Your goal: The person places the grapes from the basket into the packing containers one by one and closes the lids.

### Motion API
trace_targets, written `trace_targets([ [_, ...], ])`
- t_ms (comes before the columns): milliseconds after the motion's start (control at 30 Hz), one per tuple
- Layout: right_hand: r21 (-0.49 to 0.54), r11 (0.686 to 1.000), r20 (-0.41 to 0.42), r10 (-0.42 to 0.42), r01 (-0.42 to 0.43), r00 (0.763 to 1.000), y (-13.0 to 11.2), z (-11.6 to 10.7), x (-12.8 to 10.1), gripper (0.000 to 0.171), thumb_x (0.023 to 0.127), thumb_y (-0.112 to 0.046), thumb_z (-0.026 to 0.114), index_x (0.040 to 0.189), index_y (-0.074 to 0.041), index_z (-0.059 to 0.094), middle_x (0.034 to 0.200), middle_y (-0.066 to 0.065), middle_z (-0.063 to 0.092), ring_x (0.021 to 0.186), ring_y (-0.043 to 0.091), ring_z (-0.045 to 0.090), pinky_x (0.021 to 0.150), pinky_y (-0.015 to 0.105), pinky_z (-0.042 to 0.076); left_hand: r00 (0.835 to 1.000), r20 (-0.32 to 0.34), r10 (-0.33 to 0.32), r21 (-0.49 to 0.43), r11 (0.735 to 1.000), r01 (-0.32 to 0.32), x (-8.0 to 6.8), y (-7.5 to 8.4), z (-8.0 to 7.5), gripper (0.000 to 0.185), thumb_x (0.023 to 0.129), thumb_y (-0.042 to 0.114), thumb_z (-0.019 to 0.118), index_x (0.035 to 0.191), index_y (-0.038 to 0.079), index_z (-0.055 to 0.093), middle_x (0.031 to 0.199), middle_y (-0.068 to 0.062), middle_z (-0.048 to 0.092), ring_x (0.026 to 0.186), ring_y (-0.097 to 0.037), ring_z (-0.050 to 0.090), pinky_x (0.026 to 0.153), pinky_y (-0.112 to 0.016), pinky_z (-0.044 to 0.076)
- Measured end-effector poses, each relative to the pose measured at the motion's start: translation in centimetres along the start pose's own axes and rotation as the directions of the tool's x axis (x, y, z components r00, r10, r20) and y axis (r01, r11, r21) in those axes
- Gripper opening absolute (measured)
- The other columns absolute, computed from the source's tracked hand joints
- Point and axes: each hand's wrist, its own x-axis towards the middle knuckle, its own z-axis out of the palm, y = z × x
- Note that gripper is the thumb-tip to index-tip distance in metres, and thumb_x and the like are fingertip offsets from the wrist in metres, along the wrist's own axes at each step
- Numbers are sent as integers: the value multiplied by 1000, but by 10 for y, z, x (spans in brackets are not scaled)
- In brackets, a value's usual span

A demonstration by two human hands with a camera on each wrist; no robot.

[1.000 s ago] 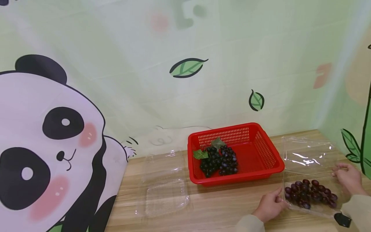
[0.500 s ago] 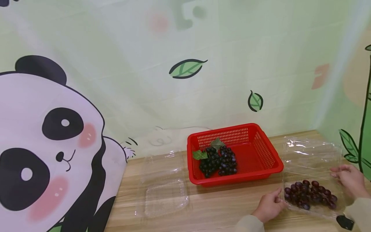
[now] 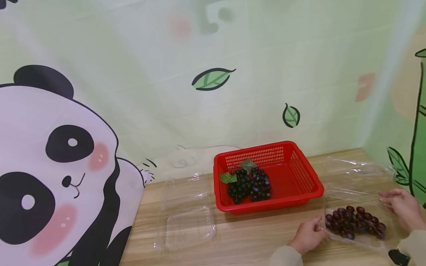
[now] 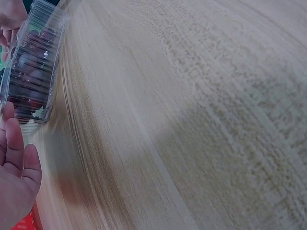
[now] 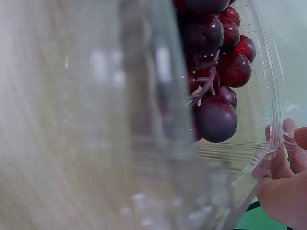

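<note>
A clear plastic clamshell box (image 3: 366, 240) lies at the table's right end with a bunch of red grapes (image 3: 354, 221) in its tray. Its hinged lid (image 3: 357, 177) slants low over the grapes. My left hand (image 3: 307, 234) touches the tray's left edge with fairly straight fingers (image 4: 9, 139). On the far side, my right hand (image 3: 401, 208) holds the lid's right rim, fingertips (image 5: 288, 132) curled at the plastic edge (image 5: 271, 120). The right wrist view shows the red grapes (image 5: 216, 72) close up through the plastic.
A red mesh basket (image 3: 303, 173) stands mid-table, holding dark grapes with green leaves (image 3: 249, 184). A second, empty clear clamshell (image 3: 189, 221) lies open to its left. A panda-print backdrop (image 3: 60, 166) hangs behind and left. Bare wooden table (image 3: 253, 232) lies in front.
The lid has swung down closer to the red grapes, and my right hand has come down with it. My left hand has stayed at the tray's left edge.
</note>
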Motion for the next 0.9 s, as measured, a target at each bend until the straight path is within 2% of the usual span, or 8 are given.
trace_targets([
  [300,40,998,-9,-50,50,999,11,-1,4,18,86,1,42,87,-16,38,66,-41,47,58,-15,52,47,19,44,1000,-14,22,9,1000,-22,1,0,-1,48,77,11,63,124,15,52,64,11,52,52,3,40,48,-13,36],
  [467,-7,997,-23,-76,76,997,14,-1,6,19,87,2,40,87,-17,38,68,-41,44,59,-18,50,49,20,45,1000,-7,14,1,1000,-14,1,0,-2,48,78,11,63,124,16,52,63,11,50,51,2,39,47,-14,35],
  [600,-49,995,-41,-87,85,995,14,0,7,19,88,1,41,87,-18,38,68,-42,42,60,-18,49,50,20,45,999,-4,38,4,999,-38,0,0,-2,49,78,10,62,125,14,51,63,10,52,51,3,38,46,-13,34],
  [767,-38,990,-52,-134,132,990,14,-2,8,24,87,0,42,89,-23,39,71,-42,44,62,-18,48,50,19,44,999,-2,49,11,999,-49,-2,1,-1,48,79,8,60,126,13,50,64,8,58,51,4,39,46,-13,34],
  [900,-17,988,-73,-151,151,986,16,-5,15,24,88,-13,49,94,-33,39,75,-42,46,65,-18,47,50,17,42,999,0,36,11,999,-36,-2,2,-1,48,79,9,60,125,14,51,63,9,55,50,3,39,46,-13,34],
])
